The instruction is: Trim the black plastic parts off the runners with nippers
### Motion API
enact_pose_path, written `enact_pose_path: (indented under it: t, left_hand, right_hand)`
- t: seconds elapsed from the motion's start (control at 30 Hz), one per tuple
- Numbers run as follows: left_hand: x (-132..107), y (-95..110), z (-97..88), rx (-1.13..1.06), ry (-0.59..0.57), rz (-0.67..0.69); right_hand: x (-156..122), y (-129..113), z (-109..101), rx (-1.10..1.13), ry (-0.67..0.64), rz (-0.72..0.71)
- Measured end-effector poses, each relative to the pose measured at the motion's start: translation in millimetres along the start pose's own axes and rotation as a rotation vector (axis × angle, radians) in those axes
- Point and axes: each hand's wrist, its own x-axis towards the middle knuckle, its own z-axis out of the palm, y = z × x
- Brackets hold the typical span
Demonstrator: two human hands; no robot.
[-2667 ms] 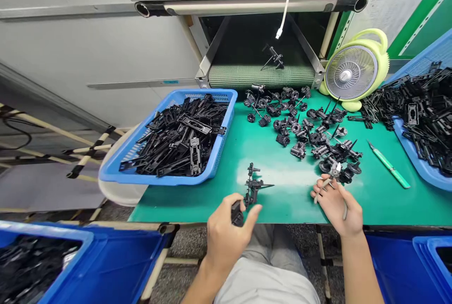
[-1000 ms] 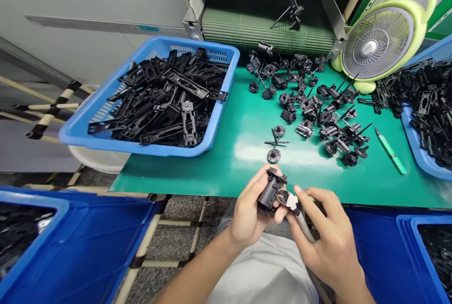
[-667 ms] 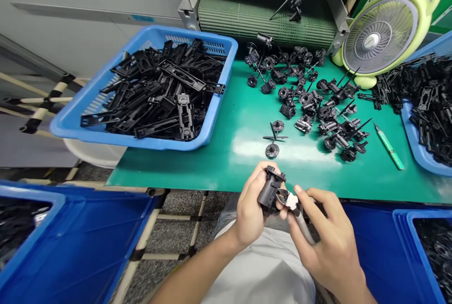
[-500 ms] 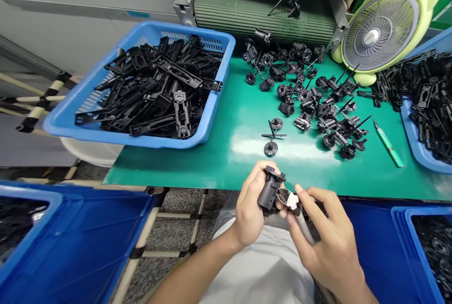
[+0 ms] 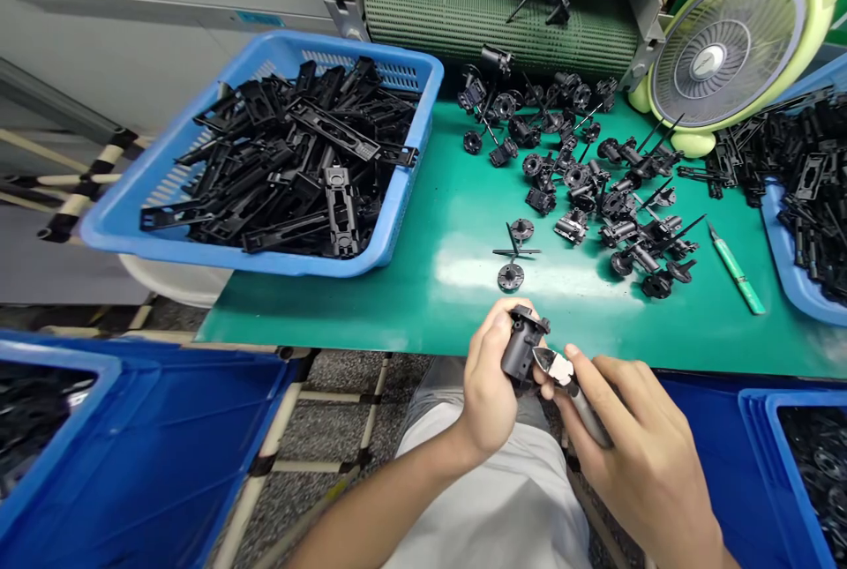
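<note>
In front of the table's near edge, my left hand is closed around a black plastic part with a cylindrical body and a flanged top. My right hand grips a pair of cutting pliers with grey handles and a silvery head. The pliers' jaws lie against the right side of the black part; whether something is between them I cannot make out. Just beyond my hands, round black discs with thin stems lie on the green table.
A blue basket full of long black parts stands at left. Several black moulded parts lie heaped before a green conveyor belt. To the right are a green-handled knife, a fan and another blue basket.
Both hands, with the black part and the pliers, have shifted slightly right in the view. The pliers' jaws, more spread before, now look closer together. The camera view has moved a little.
</note>
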Motion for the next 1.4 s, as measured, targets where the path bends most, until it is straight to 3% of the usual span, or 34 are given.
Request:
enact_pose_path:
  t: [0.13,0.3,0.4,0.47,0.57,0.63,0.77,0.87,1.07,1.4]
  left_hand:
    - [29,-15,0.7,0.177,0.006,0.067]
    - [79,-24,4.4,0.974,-0.061,0.294]
    - [95,-23,11.0,1.336,-0.093,0.364]
    - [97,-21,13.8,1.429,-0.077,0.356]
    - [90,-18,11.4,1.329,0.015,0.367]
    - [79,-14,6.1,1.089,0.030,0.325]
    - [50,-3,-1.9,0.346,-0.110,0.000]
    - [33,3,0.4,0.071,-0.118,-0.100]
    - [22,6,6.2,0.117,-0.117,-0.051]
    - [17,12,4.5,0.128,-0.173,-0.171]
  right_hand:
    - [3,29,16,0.088,-0.036,0.084]
    - [1,70,45,0.303,0.122,0.414]
    - [-3,79,56,0.321,0.141,0.477]
    - [-4,79,58,0.330,0.136,0.475]
    - [-6,76,59,0.339,0.143,0.462]
    - [-6,75,59,0.341,0.155,0.460]
    - [-9,69,59,0.333,0.202,0.384]
    - [-11,60,51,0.330,0.225,0.254]
    - [-9,41,23,0.291,0.149,-0.003]
    - [-5,32,7,0.160,0.014,-0.057]
